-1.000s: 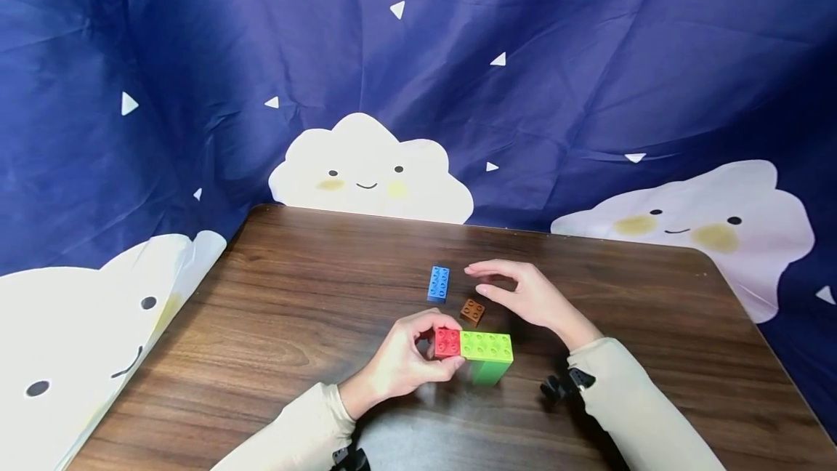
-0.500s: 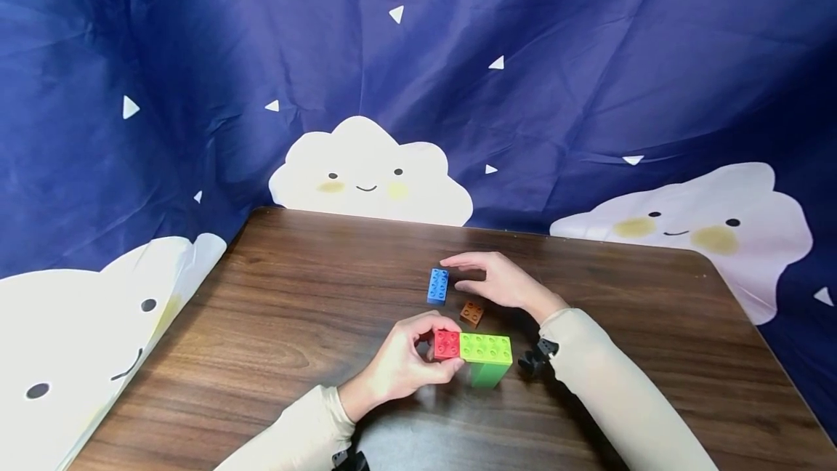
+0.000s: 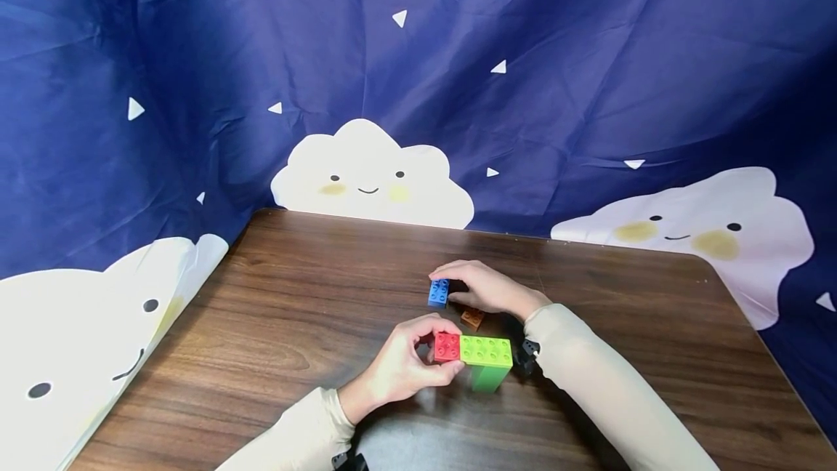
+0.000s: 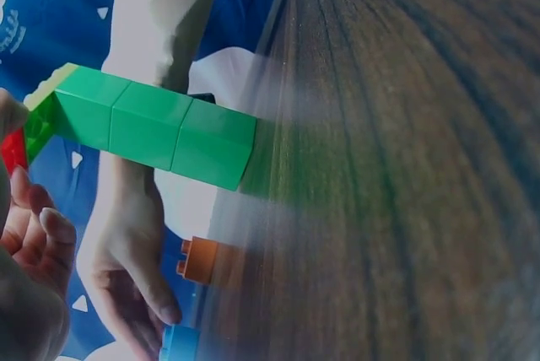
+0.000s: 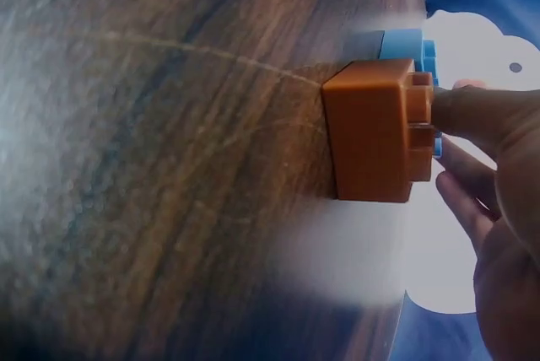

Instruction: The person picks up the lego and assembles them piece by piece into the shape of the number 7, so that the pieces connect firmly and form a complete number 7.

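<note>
Head view: on the brown wood-grain bench (image 3: 314,296), the left hand (image 3: 399,359) pinches a red square plastic brick (image 3: 447,347) between thumb and curled fingers, beside a lime-green oblong plastic brick (image 3: 486,349) atop a green plastic-brick column (image 3: 487,378), while the right hand (image 3: 482,286), fingers slightly parted, surrounds a far blue oblong plastic brick (image 3: 439,294), its grip impossible to tell. Left wrist view: the column stands upright, a brown square plastic brick (image 4: 201,260) between it and the blue one. Right wrist view: fingers show just past the brown brick's studs; a sound hold would favour even pressure on opposite sides, clear of this neighbour.
</note>
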Motion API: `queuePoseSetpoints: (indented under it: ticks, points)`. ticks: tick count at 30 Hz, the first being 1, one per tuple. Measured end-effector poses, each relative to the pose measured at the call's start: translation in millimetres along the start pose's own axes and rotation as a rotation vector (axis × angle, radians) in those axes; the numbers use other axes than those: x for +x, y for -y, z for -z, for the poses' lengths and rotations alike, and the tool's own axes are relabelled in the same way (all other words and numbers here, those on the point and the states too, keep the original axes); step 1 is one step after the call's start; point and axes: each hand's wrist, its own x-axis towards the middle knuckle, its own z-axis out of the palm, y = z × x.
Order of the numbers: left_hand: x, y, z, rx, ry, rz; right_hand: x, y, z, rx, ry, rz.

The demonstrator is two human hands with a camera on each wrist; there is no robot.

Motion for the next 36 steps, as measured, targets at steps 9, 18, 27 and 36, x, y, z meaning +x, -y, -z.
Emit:
queuePoseSetpoints:
  ticks: [9, 18, 27, 36]
  points:
    - [-0.9, 0.2, -1.1, -0.015, -0.005, 0.018, -5.4, -4, -1, -0.094, -0.02, -0.094]
    - [-0.7, -0.7, -0.2, -0.028, -0.001, 0.065, -12.5, -2, 0, -0.041, -0.044, -0.22]
    - [-0.7, -3.3, 1.3, -0.033, -0.007, 0.09, -31.3, 17, 16, -0.006, -0.174, -0.295]
    - [-1.3, -3.1, 0.6, -0.042, -0.009, 0.118, -57.6, 44, 32, 0.02, -0.287, -0.298]
